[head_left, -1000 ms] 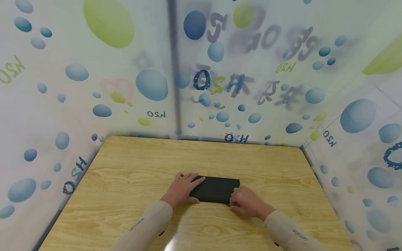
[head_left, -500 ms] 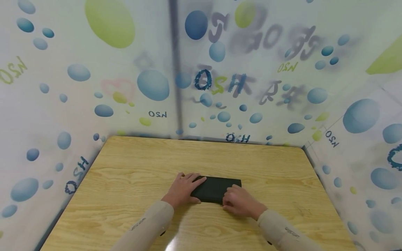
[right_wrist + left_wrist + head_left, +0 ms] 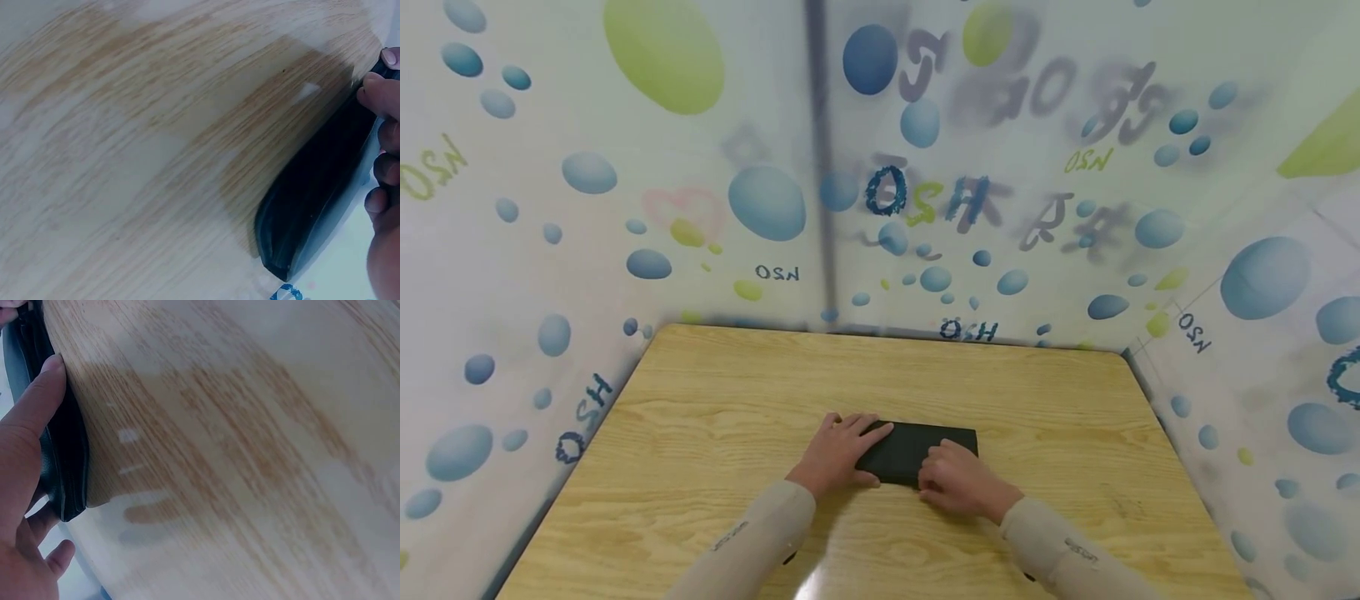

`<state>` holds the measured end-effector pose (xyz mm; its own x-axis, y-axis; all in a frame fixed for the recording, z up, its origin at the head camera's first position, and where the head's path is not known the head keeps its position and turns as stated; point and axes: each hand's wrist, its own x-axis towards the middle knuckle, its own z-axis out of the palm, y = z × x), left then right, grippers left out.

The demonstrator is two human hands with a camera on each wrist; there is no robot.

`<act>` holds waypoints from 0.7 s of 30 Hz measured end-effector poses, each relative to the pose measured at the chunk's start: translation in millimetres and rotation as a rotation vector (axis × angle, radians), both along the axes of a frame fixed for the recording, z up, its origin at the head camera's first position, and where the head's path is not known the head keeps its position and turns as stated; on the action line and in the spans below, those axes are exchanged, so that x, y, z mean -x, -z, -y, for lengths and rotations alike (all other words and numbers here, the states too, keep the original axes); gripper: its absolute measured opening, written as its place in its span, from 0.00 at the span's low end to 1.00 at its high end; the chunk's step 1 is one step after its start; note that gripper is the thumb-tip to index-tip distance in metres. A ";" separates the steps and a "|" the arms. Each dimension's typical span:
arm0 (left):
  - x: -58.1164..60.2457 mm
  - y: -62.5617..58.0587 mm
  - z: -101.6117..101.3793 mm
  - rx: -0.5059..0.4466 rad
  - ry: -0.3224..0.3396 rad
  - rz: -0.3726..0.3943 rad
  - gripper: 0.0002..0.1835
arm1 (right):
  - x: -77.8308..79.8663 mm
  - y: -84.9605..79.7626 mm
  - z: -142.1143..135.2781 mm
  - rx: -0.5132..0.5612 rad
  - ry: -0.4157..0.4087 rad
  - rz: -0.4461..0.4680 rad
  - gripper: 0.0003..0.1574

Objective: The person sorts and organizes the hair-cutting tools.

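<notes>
A flat black zip pouch [image 3: 898,454] lies lengthwise on the wooden table. My left hand [image 3: 837,454] holds its left end, fingers spread over the top toward the far edge. In the left wrist view the thumb [image 3: 47,394] presses the near side, where a zipper seam runs. With curled fingers, my right hand [image 3: 958,479] pinches at the zipper along the near edge, right of the middle. The zip pull itself is hidden by the fingertips. In the right wrist view the pouch's right end [image 3: 300,219] sticks out past that hand.
The light wood-grain table [image 3: 737,375] reaches back to a pale wall [image 3: 1037,250] printed with blue and green ovals and letters. Further walls stand close on the left and right sides. A bright reflection shines on the table near its front.
My right hand has slid left along the pouch's near edge, from its right end toward the middle, uncovering the right end. The left hand keeps its hold on the pouch.
</notes>
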<state>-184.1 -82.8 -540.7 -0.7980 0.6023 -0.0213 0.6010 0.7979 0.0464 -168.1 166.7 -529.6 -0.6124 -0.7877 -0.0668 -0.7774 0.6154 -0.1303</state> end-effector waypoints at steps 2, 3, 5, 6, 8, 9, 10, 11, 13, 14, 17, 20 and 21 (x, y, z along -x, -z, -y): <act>0.1 0.2 0.0 -0.003 0.000 0.006 0.47 | 0.7 1.3 1.0 0.000 0.005 0.000 0.10; 0.2 0.6 0.0 -0.002 -0.002 0.009 0.47 | 0.8 1.8 0.9 -0.001 0.009 -0.002 0.10; -0.3 1.1 -0.5 0.003 -0.008 0.010 0.47 | 1.3 2.2 0.3 -0.009 0.017 -0.010 0.10; -0.7 1.5 -0.8 0.002 -0.011 0.009 0.47 | 1.5 2.2 -0.2 -0.014 0.022 -0.017 0.10; -2.5 0.8 -2.7 0.009 -0.021 -0.002 0.47 | 1.8 1.5 -2.1 -0.026 0.028 -0.040 0.10; -3.6 0.8 -4.1 0.013 -0.026 -0.013 0.47 | 2.1 1.0 -3.4 -0.030 0.031 -0.052 0.09; -4.8 0.9 -5.6 0.019 -0.031 -0.026 0.47 | 2.1 0.0 -4.7 -0.029 0.035 -0.065 0.09; -6.1 0.8 -7.3 0.024 -0.037 -0.039 0.47 | 2.1 -0.4 -6.0 -0.024 0.040 -0.078 0.09; -9.1 1.5 -11.4 0.047 -0.055 -0.067 0.46 | 2.3 -0.7 -8.9 -0.003 0.056 -0.099 0.09; -10.3 2.8 -13.3 0.060 -0.066 -0.078 0.46 | 2.4 -0.6 -10.4 0.012 0.067 -0.106 0.08; -14.6 6.8 -19.2 0.092 -0.103 -0.107 0.44 | 2.9 1.7 -15.4 0.058 0.102 -0.128 0.08; -18.7 10.1 -24.8 0.115 -0.135 -0.137 0.44 | 3.3 3.2 -20.5 0.083 0.139 -0.135 0.07; -20.0 10.8 -26.6 0.124 -0.143 -0.150 0.45 | 3.4 3.6 -22.1 0.089 0.150 -0.136 0.06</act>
